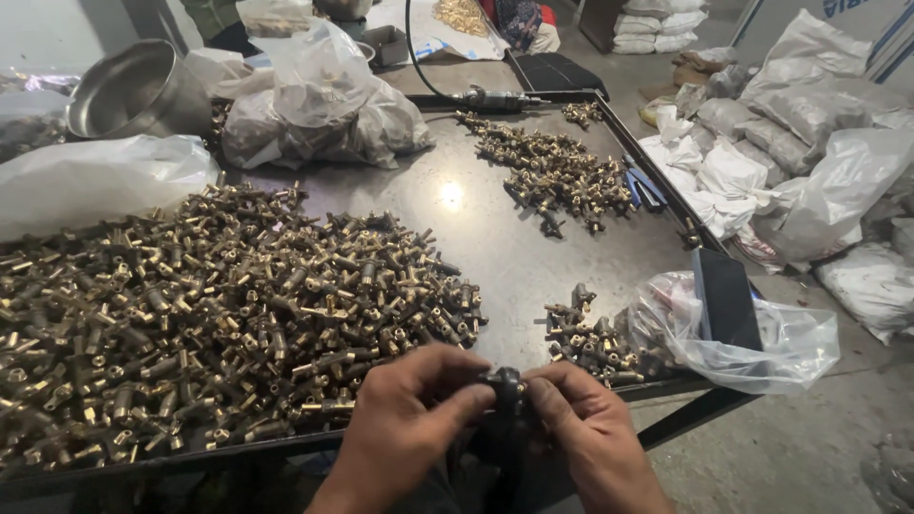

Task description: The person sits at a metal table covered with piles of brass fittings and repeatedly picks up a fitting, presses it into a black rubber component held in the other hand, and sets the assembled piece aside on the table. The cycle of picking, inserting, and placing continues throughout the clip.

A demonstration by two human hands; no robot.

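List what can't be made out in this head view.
- Small dark part: pinched between left hand and right hand; fingers hide its shape.
- Tied plastic bags: cloudy film blurs the contents.
- Metal bowl: tilted, inside mostly unseen.
- Brass fittings pile: cut off by left edge.

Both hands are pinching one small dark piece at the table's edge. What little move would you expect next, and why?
Probably setting it on the small pile just ahead of the right hand. The left hand and right hand grip one dark fitting together; the big brass heap lies to the left, the small pile nearest on the right.
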